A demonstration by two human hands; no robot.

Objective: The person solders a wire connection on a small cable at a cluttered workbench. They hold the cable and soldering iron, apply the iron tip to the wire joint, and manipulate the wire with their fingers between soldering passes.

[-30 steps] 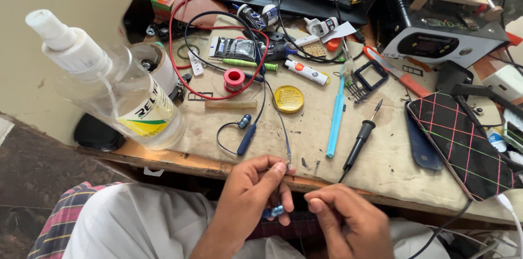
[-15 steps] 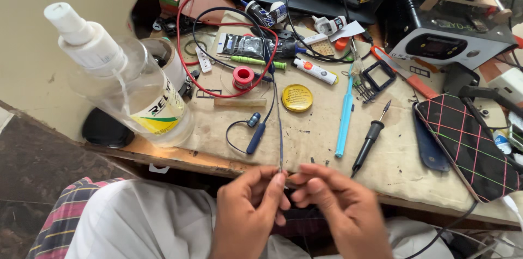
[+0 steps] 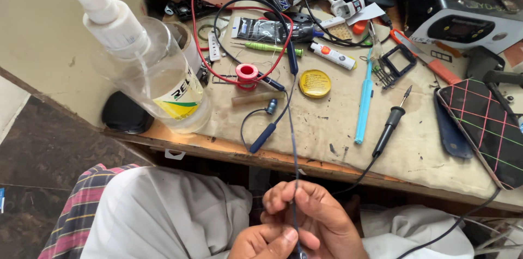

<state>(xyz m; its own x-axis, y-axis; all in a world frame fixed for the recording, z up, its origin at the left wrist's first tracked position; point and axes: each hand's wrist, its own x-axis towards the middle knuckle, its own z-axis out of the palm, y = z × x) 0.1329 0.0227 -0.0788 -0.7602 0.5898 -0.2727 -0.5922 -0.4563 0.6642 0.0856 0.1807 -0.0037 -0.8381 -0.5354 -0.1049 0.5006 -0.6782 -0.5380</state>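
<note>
A thin dark cable [image 3: 292,144] runs taut from the workbench down over the bench edge to the bottom of the view, where both hands meet above the person's lap. The right hand [image 3: 316,218] pinches the cable between thumb and curled fingers; the left hand [image 3: 267,242], just below at 7 o'clock from it and partly cut off by the frame, grips the same cable with thumb pressed against it. The cable belongs to a blue neckband earphone [image 3: 267,131] lying on the bench at 12 o'clock from the hands, its earbud just above it. At 1 o'clock lies a black soldering iron [image 3: 389,123], tip pointing away, and beside it a light blue pen-shaped tool [image 3: 363,101]. A round yellow tin [image 3: 315,83] sits at 12 o'clock beyond the earphone, with a red solder spool [image 3: 247,72] to its 9 o'clock. A clear plastic spray bottle [image 3: 147,68] stands at 10 o'clock near the bench edge. A dark quilted pouch [image 3: 485,123] lies at 2 o'clock.
</note>
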